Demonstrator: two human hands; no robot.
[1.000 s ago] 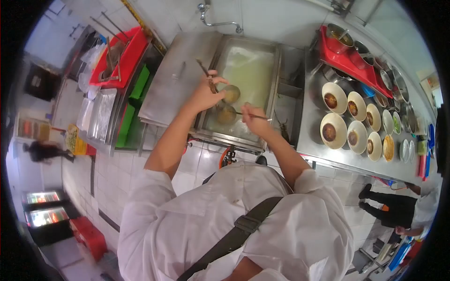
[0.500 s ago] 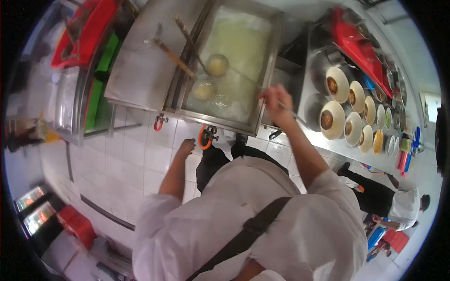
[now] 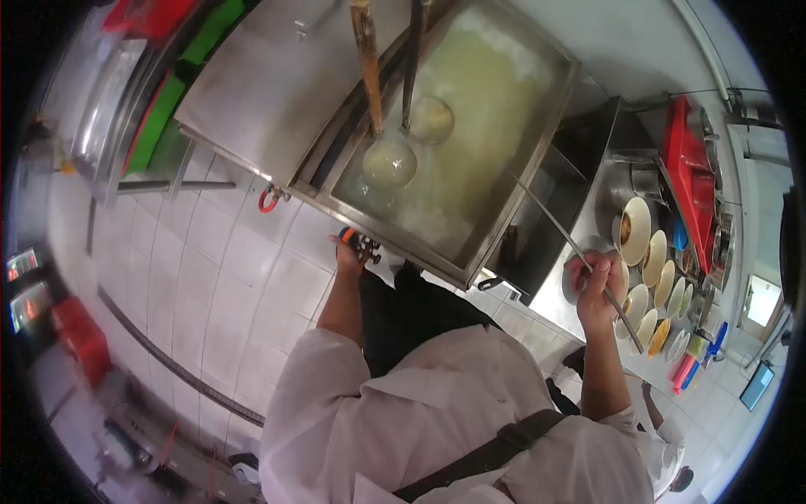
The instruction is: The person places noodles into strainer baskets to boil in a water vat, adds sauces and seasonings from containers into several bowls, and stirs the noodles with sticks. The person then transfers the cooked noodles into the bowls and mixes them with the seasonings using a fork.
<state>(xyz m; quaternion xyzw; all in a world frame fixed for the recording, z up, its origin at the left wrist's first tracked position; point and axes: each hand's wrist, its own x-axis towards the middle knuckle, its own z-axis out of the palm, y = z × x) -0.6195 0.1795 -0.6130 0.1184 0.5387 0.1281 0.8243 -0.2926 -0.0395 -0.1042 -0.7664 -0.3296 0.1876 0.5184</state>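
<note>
My right hand (image 3: pixel 599 284) is closed around a long thin rod (image 3: pixel 554 223), which slants up and left to the right rim of a cooking tank (image 3: pixel 483 265). Whether the rod is one long chopstick or some utensil's handle I cannot tell. At the tank's front, my left hand (image 3: pixel 347 254) has its fingers around an orange valve handle (image 3: pixel 347 234). Cloudy pale-green liquid (image 3: pixel 478 101) fills the tank. Two round noodle strainers sit in it, a nearer one (image 3: pixel 389 164) and a farther one (image 3: pixel 431 120), with wooden handles leaning on the left side.
Right of the tank, a steel counter (image 3: pixel 554 307) bears several bowls (image 3: pixel 635 231) with brown sauce and a red tray (image 3: pixel 690 172). A flat steel surface (image 3: pixel 252 101) adjoins the tank's left. Another valve with a red handle (image 3: pixel 267 200) projects below it. Part of another person (image 3: pixel 667 449) shows lower right.
My left hand has come up onto the orange valve handle. My right hand has pulled back to the right with the rod, off the strainers. The view has turned, and the strainer handles now stand steeper.
</note>
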